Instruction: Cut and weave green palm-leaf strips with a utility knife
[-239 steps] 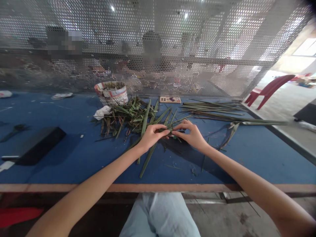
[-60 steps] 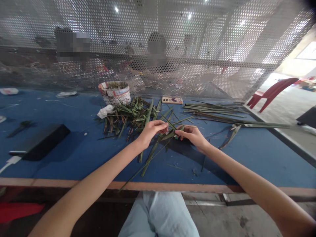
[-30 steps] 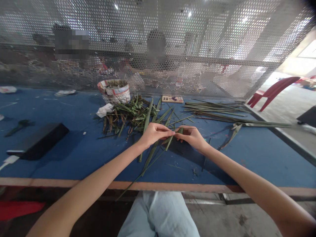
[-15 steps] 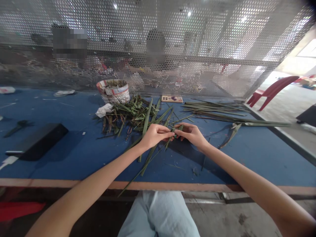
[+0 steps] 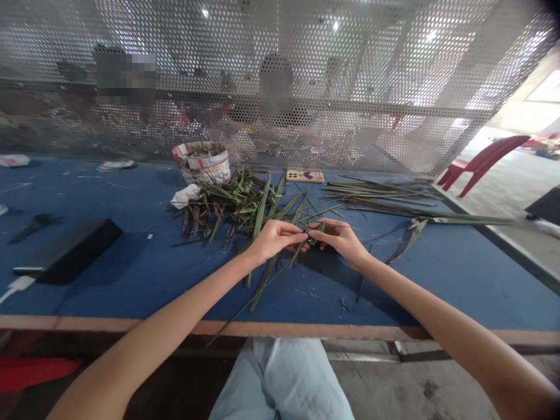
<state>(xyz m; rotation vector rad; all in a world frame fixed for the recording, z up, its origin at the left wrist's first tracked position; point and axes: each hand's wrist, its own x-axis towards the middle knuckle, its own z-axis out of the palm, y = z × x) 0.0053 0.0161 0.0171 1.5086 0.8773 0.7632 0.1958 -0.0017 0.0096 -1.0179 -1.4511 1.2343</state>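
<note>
My left hand point(image 5: 277, 238) and my right hand point(image 5: 336, 238) meet above the blue table, fingertips almost touching. Between their pinched fingers is a small piece of folded green leaf point(image 5: 310, 234), mostly covered by the fingers. Both hands are closed on it. Long green leaf strips point(image 5: 266, 274) run beneath my left hand and wrist, and one hangs past the table's front edge. Just beyond my left hand lies a heap of cut leaf pieces point(image 5: 238, 201), green with some brown ones.
A woven tub point(image 5: 202, 163) stands behind the heap, near a perforated metal screen point(image 5: 359, 87). A phone point(image 5: 305, 175) lies at the back. More long strips point(image 5: 380, 192) lie to the right. A black box-shaped object point(image 5: 81, 251) with a white cable is on the left.
My hands stay in nearly the same place, with only a slight shift of the fingers around the leaf piece. The view has moved very slightly.
</note>
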